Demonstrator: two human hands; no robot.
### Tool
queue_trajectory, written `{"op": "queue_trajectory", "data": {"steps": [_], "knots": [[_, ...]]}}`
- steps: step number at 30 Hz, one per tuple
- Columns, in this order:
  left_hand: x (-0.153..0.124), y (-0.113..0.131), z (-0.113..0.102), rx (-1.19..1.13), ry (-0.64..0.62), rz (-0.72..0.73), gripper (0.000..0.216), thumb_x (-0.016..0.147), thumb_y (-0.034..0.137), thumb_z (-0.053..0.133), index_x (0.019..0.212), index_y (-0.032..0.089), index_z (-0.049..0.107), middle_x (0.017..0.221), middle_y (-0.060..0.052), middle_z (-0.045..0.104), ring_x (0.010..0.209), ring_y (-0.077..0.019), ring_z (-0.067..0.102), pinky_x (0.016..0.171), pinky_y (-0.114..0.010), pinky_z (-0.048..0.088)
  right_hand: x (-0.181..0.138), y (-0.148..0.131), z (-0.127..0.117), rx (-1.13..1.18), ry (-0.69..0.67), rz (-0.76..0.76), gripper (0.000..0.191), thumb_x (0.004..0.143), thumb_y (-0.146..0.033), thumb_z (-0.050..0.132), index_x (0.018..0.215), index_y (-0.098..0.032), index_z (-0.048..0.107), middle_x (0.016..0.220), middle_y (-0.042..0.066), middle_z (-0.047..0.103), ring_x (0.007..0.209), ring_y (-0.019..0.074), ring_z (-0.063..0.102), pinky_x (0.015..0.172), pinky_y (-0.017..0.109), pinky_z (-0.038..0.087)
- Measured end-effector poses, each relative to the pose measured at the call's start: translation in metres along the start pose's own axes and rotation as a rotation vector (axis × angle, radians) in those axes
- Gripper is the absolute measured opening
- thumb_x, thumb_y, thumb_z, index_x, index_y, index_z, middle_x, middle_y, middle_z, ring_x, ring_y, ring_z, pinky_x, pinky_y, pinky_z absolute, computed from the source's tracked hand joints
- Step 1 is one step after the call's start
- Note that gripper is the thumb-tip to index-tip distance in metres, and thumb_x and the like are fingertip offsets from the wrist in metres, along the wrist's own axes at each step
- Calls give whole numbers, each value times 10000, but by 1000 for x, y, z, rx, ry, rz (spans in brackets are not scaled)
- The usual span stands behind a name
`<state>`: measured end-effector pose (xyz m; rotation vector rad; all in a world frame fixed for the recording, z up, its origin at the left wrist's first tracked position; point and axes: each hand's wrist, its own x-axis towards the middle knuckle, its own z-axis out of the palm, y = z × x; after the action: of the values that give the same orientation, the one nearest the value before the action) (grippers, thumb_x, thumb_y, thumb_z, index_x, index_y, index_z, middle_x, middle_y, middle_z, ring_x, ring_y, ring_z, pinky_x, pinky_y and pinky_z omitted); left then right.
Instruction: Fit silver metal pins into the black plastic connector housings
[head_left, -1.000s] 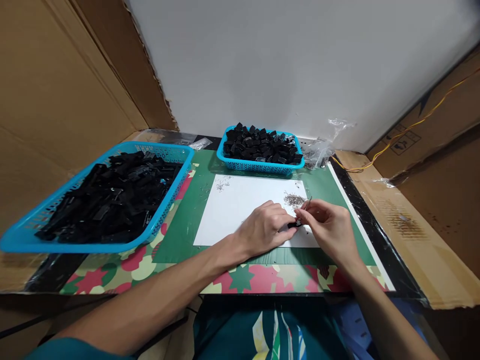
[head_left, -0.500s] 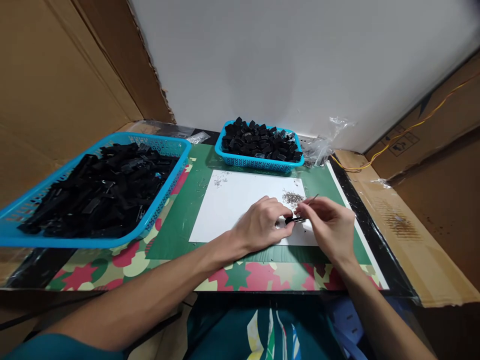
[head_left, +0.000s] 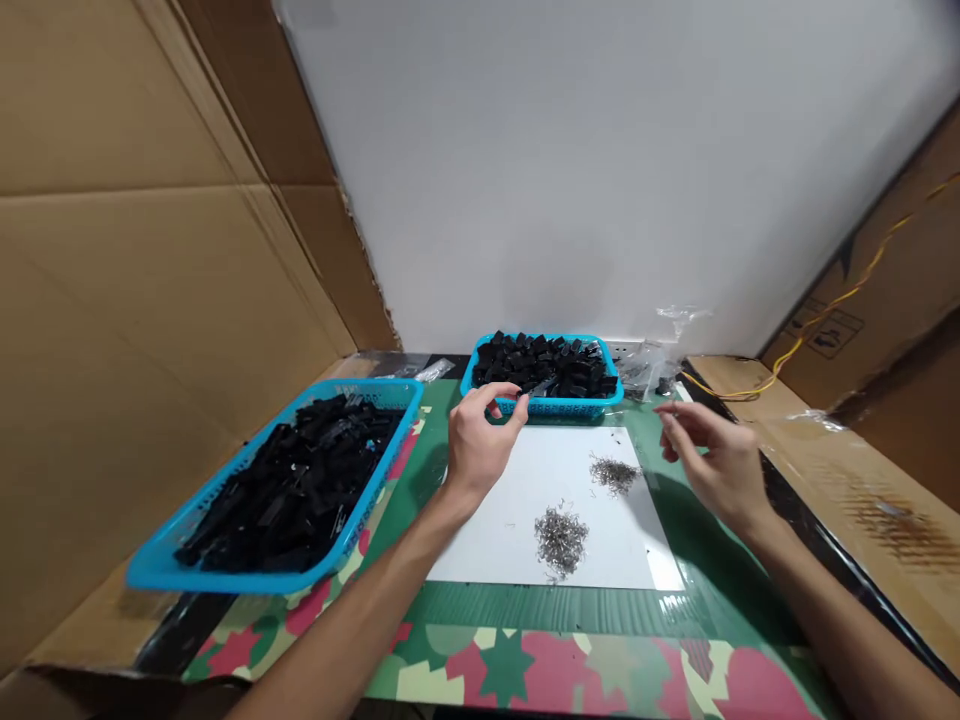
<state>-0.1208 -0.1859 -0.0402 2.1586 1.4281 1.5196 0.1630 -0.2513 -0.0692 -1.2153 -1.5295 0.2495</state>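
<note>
My left hand (head_left: 480,440) is raised over the far left part of the white sheet (head_left: 487,545), just in front of the small blue basket (head_left: 551,407). Its thumb and forefinger pinch a small black part (head_left: 523,394), mostly hidden by the fingertips. To the right of the sheet, my right hand (head_left: 712,460) is held up with fingertips together; what they hold, if anything, is too small to make out. Two piles of tiny metal pieces lie on the sheet: a nearer pile (head_left: 561,541) and a farther pile (head_left: 614,474) close to my right hand.
A larger blue basket (head_left: 274,580) full of black parts stands at the left. Black pieces (head_left: 577,365) fill the small basket. Clear plastic bags (head_left: 645,368) lie beside it. Cardboard walls flank the table, and a yellow wire (head_left: 787,355) runs along the right.
My hands have moved apart. The left has risen toward the small basket with the black part, and the right has shifted rightward. The view has tilted up, and the nearer metal pile is now uncovered.
</note>
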Motion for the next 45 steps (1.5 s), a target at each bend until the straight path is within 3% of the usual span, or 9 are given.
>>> {"op": "queue_trajectory", "data": {"steps": [5, 13, 17, 23, 33, 36, 38, 41, 45], "knots": [[41, 2, 22, 199, -3, 133, 124, 938, 281, 702, 1008, 207, 773, 971, -44, 782, 829, -210, 646, 802, -353, 504, -14, 11, 7, -198, -129, -299, 183, 1039, -247, 553, 1079, -211, 728, 953, 76, 822, 684, 190, 759, 614, 287, 581], [94, 17, 54, 234, -29, 177, 154, 955, 320, 695, 995, 211, 795, 971, -61, 772, 848, -226, 682, 836, -351, 492, -12, 7, 2, -277, -153, -267, 226, 1071, -222, 490, 1096, -181, 711, 948, 82, 815, 734, 189, 756, 646, 273, 517], [101, 17, 56, 232, -7, 167, 187, 961, 339, 682, 1040, 204, 786, 1015, -57, 769, 802, -203, 675, 813, -328, 495, -11, 10, 5, -293, -184, -251, 253, 1082, -245, 470, 1099, -187, 715, 926, 77, 808, 747, 189, 748, 665, 267, 490], [96, 9, 67, 314, -261, 122, 193, 965, 311, 669, 1061, 198, 793, 1081, -76, 792, 947, -250, 704, 893, -360, 503, -9, 11, 6, -312, -236, -201, 269, 1093, -264, 454, 1112, -197, 714, 958, 84, 809, 791, 211, 753, 693, 278, 469], [94, 3, 69, 349, -468, 173, 331, 1029, 364, 573, 1253, 212, 763, 1200, -120, 766, 1178, -305, 635, 1072, -455, 420, -9, 7, 0, -391, -356, -92, 263, 1088, -267, 441, 1142, -207, 690, 1004, 88, 805, 852, 255, 754, 695, 307, 424], [97, 3, 52, 343, -514, 173, 412, 1047, 428, 536, 1396, 261, 677, 1258, -91, 749, 1220, -277, 623, 1081, -425, 428, -9, 10, -1, -382, -363, -29, 283, 1087, -255, 406, 1173, -191, 669, 1046, 108, 795, 907, 275, 747, 737, 323, 447], [99, 1, 29, 356, -497, 145, 426, 1067, 393, 480, 1432, 245, 642, 1296, -98, 733, 1225, -270, 620, 1075, -417, 434, -9, 15, -2, -355, -369, -12, 292, 1082, -235, 384, 1176, -189, 657, 1072, 115, 779, 946, 276, 733, 774, 331, 461], [102, -8, -27, 418, -436, 48, 376, 1048, 291, 458, 1318, 178, 696, 1260, -113, 741, 1120, -246, 659, 1001, -371, 470, -10, 21, -4, -338, -391, -20, 288, 1062, -202, 382, 1128, -202, 662, 1050, 109, 745, 938, 257, 706, 788, 326, 465], [93, -29, -123, 588, -445, -104, 261, 979, 295, 540, 1097, 184, 744, 1097, -62, 777, 995, -229, 683, 875, -324, 485, -11, 27, -5, -363, -433, -26, 290, 1046, -203, 386, 1058, -205, 675, 974, 95, 682, 866, 239, 672, 769, 328, 462]]}}
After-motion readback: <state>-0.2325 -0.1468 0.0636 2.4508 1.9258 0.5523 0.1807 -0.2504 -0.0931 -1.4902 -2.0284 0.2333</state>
